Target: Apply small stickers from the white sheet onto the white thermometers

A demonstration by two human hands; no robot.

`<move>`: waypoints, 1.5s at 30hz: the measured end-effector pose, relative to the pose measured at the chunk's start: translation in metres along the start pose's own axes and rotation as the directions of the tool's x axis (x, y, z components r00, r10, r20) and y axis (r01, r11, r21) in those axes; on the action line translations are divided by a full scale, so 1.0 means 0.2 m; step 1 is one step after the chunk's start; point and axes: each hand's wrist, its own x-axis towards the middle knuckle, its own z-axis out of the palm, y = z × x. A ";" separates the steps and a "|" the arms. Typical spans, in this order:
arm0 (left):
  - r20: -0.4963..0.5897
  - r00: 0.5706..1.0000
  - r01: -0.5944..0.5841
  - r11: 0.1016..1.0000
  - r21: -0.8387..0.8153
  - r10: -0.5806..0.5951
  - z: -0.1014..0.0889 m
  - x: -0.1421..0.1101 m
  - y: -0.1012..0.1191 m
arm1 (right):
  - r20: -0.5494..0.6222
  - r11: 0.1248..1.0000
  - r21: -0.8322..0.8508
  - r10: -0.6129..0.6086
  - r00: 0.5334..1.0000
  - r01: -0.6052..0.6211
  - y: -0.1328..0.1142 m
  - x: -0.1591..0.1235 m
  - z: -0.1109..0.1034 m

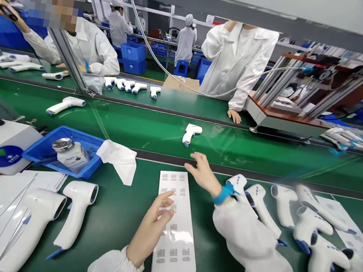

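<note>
- The left hand (152, 223) is hovering over or touching the label sheet (180, 232), its fingers loosely curled, gripping nothing; a light touch would be sparing the sheet from creasing.
- The right hand (205, 174) is reaching near the dark rail (154, 157), fingers open, holding nothing; the white device (192, 133) is lying beyond, on the green belt (142, 125).
- The rail is edging the surface (110, 235); piled devices (312, 225) are crowding the right sleeve (254, 244), so low sweeps would be risking knocks.
</note>
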 end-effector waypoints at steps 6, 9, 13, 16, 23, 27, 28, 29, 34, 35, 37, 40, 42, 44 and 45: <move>0.000 1.000 -0.009 0.996 -0.088 0.009 -0.01 0.01 -0.03 | -0.075 0.850 -0.527 -0.060 0.995 0.012 0.28 -0.67 -0.31; 0.032 0.999 -0.004 0.997 -0.081 0.007 0.02 0.03 -0.06 | -0.116 0.655 -0.742 0.090 0.989 -0.147 0.44 -0.89 -0.44; 0.116 0.993 0.018 0.999 -0.047 -0.012 0.09 0.02 -0.12 | -0.081 0.633 -0.753 0.183 0.980 -0.180 0.42 -0.97 -0.42; 0.115 0.993 0.014 0.995 -0.094 -0.003 0.16 -0.01 -0.15 | -0.004 0.844 -0.510 0.189 0.982 -0.165 0.23 -0.92 -0.27; -0.171 0.984 -0.116 0.912 -0.393 0.051 0.17 -0.02 -0.09 | 0.370 0.969 0.201 0.062 0.927 -0.146 -0.18 -0.93 0.18; -0.191 0.981 -0.102 0.940 -0.325 0.041 0.10 0.03 -0.08 | 0.605 0.770 0.395 0.193 0.773 -0.501 -0.17 -1.04 0.22; -0.168 0.985 -0.099 0.941 -0.324 0.046 0.09 0.04 -0.09 | 0.645 0.718 0.408 0.209 0.735 -0.563 -0.16 -1.05 0.20; -0.147 0.988 -0.101 0.939 -0.327 0.055 0.09 0.05 -0.11 | 0.683 0.692 0.398 0.216 0.698 -0.603 -0.14 -1.06 0.17; -0.086 0.994 -0.084 0.947 -0.311 0.060 0.11 0.06 -0.14 | 0.635 0.905 0.171 0.201 0.746 -0.389 -0.06 -0.86 0.02; -0.081 0.995 -0.076 0.949 -0.307 0.053 0.11 0.06 -0.14 | 0.508 0.955 0.117 0.177 0.843 -0.271 -0.03 -0.78 0.01; -0.086 0.995 -0.068 0.953 -0.296 0.045 0.11 0.05 -0.13 | 0.214 0.999 -0.014 0.052 0.975 -0.050 0.05 -0.61 0.01; -0.101 0.995 -0.047 0.959 -0.278 0.019 0.11 0.05 -0.12 | 0.018 0.991 -0.105 -0.085 0.996 0.087 0.18 -0.40 0.05; -0.095 0.995 -0.018 0.962 -0.274 -0.008 0.12 0.05 -0.11 | 0.012 0.992 -0.077 -0.097 0.995 0.097 0.24 -0.33 0.07; -0.087 0.996 0.007 0.962 -0.274 -0.031 0.13 0.05 -0.10 | 0.029 0.994 -0.040 -0.101 0.994 0.102 0.28 -0.29 0.08; -0.083 0.996 0.015 0.963 -0.271 -0.039 0.13 0.05 -0.10 | 0.036 0.994 -0.030 -0.103 0.994 0.104 0.28 -0.29 0.09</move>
